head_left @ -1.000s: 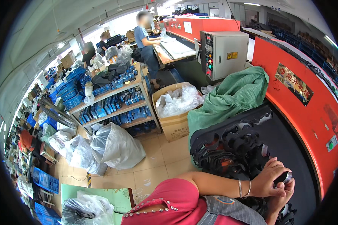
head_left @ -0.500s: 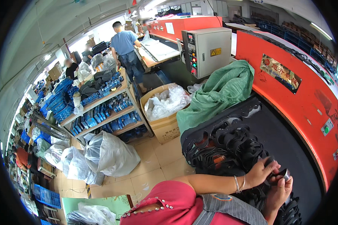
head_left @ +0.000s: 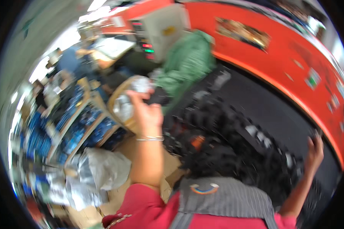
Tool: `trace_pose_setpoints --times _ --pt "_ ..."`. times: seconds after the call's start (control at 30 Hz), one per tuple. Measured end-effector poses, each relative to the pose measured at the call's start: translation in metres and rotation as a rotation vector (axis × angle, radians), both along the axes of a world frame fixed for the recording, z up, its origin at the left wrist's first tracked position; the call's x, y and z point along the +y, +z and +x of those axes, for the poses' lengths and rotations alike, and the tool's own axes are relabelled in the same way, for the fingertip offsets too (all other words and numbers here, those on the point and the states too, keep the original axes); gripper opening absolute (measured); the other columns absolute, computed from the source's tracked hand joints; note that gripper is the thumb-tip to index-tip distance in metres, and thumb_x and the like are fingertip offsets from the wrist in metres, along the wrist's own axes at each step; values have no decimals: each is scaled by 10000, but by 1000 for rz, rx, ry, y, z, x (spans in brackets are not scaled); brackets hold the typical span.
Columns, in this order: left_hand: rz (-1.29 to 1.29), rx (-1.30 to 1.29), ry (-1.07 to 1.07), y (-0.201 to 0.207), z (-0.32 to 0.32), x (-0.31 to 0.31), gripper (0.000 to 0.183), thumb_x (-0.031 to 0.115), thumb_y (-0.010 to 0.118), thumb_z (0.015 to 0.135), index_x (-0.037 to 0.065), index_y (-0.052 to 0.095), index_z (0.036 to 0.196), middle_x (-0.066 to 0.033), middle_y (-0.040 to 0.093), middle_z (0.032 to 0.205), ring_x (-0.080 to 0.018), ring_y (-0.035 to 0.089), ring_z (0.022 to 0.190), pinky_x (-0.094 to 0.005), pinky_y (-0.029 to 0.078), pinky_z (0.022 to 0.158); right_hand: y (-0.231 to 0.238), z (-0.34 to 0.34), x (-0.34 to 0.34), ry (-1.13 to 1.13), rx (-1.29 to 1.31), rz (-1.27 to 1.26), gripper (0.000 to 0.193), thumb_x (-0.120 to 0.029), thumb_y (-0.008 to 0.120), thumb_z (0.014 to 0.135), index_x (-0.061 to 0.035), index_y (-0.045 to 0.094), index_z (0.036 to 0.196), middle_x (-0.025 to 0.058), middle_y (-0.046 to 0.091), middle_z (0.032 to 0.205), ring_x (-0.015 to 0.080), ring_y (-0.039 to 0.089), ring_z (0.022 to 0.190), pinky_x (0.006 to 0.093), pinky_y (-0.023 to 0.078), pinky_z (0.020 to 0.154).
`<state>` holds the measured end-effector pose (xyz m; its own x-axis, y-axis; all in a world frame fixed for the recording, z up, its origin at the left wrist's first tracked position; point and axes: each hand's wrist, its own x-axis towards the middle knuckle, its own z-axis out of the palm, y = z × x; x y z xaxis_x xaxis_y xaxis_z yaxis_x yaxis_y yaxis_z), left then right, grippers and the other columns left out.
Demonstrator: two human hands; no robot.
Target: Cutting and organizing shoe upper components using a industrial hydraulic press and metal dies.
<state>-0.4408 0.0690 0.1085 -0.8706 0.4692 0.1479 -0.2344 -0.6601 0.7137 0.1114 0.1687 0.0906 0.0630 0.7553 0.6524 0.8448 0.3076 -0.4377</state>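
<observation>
My left hand [head_left: 146,114] is raised over the left end of the black belt [head_left: 271,114], near the carton and the green sheet. Its fingers are closed on a black flexible piece [head_left: 159,96], whose outline is blurred. Out to the right, my right hand [head_left: 314,152] is above the belt close to the red machine side. Its fingertips are drawn together, and a small greyish bit shows at them, too smeared to name. Between my hands, many black curved pieces [head_left: 225,149] lie heaped on the belt, some showing pale faces.
A red machine [head_left: 283,68] runs along the belt's far side. Green sheeting [head_left: 191,57] covers the belt's left end, beside a carton [head_left: 116,101] of clear plastic. Left stand shelves [head_left: 84,131] of blue items and white sacks [head_left: 103,168]. A person [head_left: 68,61] works farther back.
My hands have parted: the left swung up and left with a black piece, the right moved out to the right. My view has turned right and is blurred.
</observation>
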Motion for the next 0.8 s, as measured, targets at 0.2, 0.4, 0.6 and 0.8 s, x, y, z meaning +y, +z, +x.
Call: trace_pose_setpoints --times 0.2,0.4,0.6,0.8 --pt "260 -317 -391 10 54 39 372 417 538 951 112 511 741 0 516 694 -221 565 852 -476 450 947 -57 -30 76 351 -488 -163 149 -59 683 704 -23 552 766 179 562 740 379 591 800 461 456 716" --pt "179 -380 -1033 -18 172 68 373 414 467 982 109 562 790 -36 589 766 -239 594 886 -520 434 978 -117 -9 57 316 -461 -188 202 -114 718 689 -37 581 814 121 583 861 313 568 956 426 378 1028" --pt "-595 28 -1046 -158 187 98 369 394 605 930 44 636 818 -96 656 879 -186 618 843 -349 493 786 -94 -33 41 224 -235 -142 266 -6 663 714 -21 616 976 130 606 1044 327 555 1042 427 429 964" --pt "-672 53 -993 -146 173 101 408 384 581 940 4 669 822 -92 651 831 -202 634 815 -339 510 731 -22 -115 6 574 26 -152 447 -134 713 779 -24 555 1181 171 592 1138 345 554 1084 394 434 947"
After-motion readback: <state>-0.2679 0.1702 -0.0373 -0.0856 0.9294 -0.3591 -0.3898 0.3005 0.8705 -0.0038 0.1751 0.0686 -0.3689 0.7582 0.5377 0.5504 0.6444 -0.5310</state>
